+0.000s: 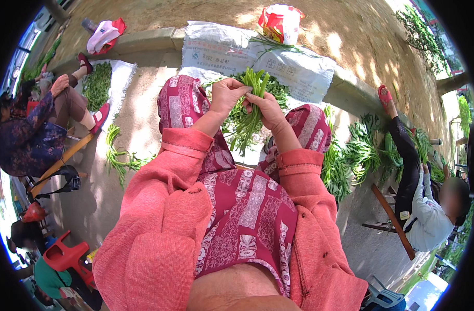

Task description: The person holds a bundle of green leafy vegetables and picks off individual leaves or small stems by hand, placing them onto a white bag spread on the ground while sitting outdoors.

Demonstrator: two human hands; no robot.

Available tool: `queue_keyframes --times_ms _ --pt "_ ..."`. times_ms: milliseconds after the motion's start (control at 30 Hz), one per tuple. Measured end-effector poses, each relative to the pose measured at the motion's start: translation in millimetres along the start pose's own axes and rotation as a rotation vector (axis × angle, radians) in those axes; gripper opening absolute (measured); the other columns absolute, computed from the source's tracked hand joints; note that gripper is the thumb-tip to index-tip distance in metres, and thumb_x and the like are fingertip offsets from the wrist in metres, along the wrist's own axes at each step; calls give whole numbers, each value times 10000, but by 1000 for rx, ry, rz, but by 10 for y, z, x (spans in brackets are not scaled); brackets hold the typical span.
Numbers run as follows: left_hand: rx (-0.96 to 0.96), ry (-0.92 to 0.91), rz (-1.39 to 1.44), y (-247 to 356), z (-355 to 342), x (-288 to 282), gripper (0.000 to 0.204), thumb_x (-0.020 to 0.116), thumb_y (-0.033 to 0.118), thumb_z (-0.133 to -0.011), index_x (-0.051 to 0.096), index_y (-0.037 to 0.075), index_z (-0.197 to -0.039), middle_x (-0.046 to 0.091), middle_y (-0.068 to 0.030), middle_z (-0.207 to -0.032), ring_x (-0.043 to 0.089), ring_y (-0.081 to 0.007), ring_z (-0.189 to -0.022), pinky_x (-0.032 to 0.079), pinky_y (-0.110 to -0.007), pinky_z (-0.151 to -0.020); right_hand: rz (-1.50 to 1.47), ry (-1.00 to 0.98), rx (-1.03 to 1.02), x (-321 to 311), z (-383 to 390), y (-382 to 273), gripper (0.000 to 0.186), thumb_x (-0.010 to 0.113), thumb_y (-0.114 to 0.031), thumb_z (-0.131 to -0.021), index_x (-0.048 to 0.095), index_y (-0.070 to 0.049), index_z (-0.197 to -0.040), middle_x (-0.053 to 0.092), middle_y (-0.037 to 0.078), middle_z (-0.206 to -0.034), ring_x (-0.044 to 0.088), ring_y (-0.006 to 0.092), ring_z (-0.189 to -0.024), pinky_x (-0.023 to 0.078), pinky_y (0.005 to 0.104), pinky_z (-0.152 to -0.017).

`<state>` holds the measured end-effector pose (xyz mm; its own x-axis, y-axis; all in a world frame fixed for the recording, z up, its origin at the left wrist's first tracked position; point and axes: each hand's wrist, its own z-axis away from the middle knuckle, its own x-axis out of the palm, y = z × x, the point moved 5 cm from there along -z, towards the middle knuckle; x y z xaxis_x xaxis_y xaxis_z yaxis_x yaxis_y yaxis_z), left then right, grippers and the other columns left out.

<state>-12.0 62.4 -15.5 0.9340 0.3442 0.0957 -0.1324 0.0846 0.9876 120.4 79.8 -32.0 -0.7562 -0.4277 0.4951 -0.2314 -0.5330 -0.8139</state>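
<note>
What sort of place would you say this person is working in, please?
Probably an outdoor roadside or market spot. Both hands, left hand and right hand, grip a bunch of green stalks; more greens lie on the pavement, with white sacks on the curb.

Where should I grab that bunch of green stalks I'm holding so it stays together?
Grip the bunch of green stalks around its upper stem section, about where your left hand and right hand already meet, closing in from both sides. There the stalks run parallel and tightly packed; below, the ends hang loose and splay apart, so they would probably slip.
</note>
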Motion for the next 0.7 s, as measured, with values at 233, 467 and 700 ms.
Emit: queue_keyframes --times_ms 233,467,700 --pt "-136 -189 169 -122 -50 -20 158 734 89 -749 637 29 -857 645 -17 -789 574 -80 -677 460 -213 -639 -86 28 39 12 71 -83 148 532 -129 -880 581 -9 -951 631 88 -765 592 142 -606 499 260 -549" --pt "-117 -212 160 -1 5 12 177 714 86 -763 629 29 -907 649 -23 -819 582 -83 -732 457 -225 -691 -110 12 67 -42 59 -72 164 525 -129 -875 585 7 -945 624 82 -728 557 137 -561 466 241 -532" --pt "-115 -232 195 -53 -23 6 180 703 79 -766 622 16 -914 652 -44 -820 603 -103 -711 481 -234 -662 -9 -21 112 19 98 -113 186 522 -139 -869 588 10 -959 610 77 -700 532 128 -546 445 237 -518"
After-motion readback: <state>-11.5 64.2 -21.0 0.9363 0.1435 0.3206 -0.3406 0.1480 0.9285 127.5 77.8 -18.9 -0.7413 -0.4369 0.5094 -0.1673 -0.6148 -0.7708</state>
